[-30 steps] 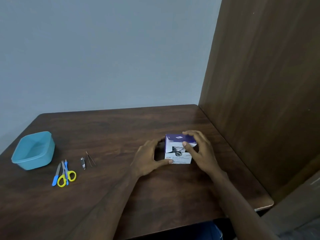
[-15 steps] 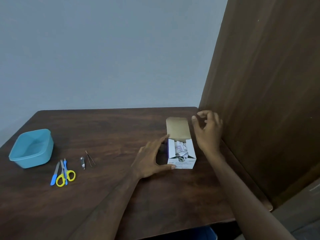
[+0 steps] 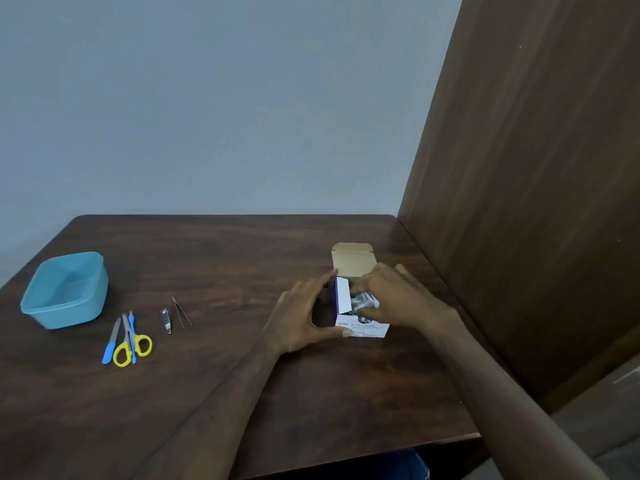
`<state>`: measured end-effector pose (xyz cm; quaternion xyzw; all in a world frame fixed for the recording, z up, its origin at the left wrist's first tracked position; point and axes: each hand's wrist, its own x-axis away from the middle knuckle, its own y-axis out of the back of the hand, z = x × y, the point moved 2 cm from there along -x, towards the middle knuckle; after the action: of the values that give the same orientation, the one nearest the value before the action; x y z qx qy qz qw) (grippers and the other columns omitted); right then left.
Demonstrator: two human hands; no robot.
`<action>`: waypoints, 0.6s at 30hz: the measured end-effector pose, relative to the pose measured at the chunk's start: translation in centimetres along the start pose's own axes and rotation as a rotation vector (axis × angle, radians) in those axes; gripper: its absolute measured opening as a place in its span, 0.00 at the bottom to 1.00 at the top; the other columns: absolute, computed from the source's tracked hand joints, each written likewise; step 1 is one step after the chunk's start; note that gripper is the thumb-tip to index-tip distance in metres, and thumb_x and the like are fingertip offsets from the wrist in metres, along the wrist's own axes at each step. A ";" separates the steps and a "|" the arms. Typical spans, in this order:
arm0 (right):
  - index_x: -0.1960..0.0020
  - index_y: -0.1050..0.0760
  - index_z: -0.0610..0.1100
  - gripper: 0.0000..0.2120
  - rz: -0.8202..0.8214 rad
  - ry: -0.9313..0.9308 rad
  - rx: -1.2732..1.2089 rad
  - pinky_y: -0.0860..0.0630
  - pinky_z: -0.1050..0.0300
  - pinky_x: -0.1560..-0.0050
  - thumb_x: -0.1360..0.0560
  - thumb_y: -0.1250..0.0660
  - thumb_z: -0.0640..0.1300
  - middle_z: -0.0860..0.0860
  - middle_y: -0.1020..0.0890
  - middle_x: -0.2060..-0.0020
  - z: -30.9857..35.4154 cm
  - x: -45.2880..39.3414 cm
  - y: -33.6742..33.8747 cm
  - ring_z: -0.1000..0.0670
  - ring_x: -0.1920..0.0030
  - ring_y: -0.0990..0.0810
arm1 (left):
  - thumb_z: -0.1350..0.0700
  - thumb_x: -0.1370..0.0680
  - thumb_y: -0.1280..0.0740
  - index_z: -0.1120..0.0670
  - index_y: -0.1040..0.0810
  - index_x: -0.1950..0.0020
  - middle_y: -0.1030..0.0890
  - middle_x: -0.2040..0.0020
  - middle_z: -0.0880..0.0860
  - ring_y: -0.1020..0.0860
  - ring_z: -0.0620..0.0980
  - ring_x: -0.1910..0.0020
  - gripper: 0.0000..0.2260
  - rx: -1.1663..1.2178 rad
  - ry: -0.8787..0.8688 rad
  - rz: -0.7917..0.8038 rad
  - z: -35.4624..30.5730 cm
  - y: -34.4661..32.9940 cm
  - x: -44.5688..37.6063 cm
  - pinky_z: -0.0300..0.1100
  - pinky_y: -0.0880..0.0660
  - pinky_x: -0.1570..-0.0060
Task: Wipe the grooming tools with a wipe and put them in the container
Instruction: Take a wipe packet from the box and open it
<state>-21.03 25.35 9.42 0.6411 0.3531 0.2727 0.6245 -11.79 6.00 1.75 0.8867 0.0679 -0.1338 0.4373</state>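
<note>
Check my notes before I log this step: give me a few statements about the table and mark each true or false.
1. The box has its lid flap up. True.
2. The tub holds the scissors. False: the scissors lie on the table in front of the tub, which shows nothing inside.
3. The left hand holds the side of the box. True.
4. The right hand rests flat on the table away from the box. False: its fingers reach into the open box top.
5. The clipper and tweezers lie between the scissors and the box. True.
</note>
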 end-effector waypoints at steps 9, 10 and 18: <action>0.39 0.15 0.57 0.10 -0.175 0.028 -0.019 0.36 0.53 0.48 0.17 0.32 0.54 0.59 0.13 0.45 0.1 0.6 1.2 0.52 0.40 0.22 | 0.23 0.34 0.26 0.33 0.46 0.16 0.26 0.26 0.38 0.27 0.44 0.30 0.52 -0.005 0.008 0.002 0.0 0.0 0.0 0.54 0.28 0.30; 0.40 0.14 0.56 0.10 -0.204 0.029 -0.038 0.32 0.52 0.48 0.17 0.31 0.53 0.58 0.13 0.46 -0.3 0.8 1.4 0.51 0.42 0.21 | 0.23 0.34 0.26 0.33 0.46 0.16 0.26 0.26 0.38 0.27 0.44 0.30 0.52 0.003 0.008 0.000 -0.1 0.1 0.0 0.54 0.28 0.30; 0.46 0.14 0.50 0.06 -0.628 -0.426 -0.978 0.17 0.58 0.53 0.19 0.27 0.41 0.56 0.11 0.56 -3.2 4.1 0.3 0.57 0.54 0.13 | 0.25 0.41 0.20 0.40 0.48 0.14 0.25 0.25 0.41 0.25 0.43 0.28 0.63 0.119 0.094 -0.024 0.0 -0.1 0.0 0.54 0.29 0.26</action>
<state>-21.07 30.55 9.56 0.1863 0.2267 0.0723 0.9532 -11.78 6.05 1.69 0.9155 0.0908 -0.1010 0.3786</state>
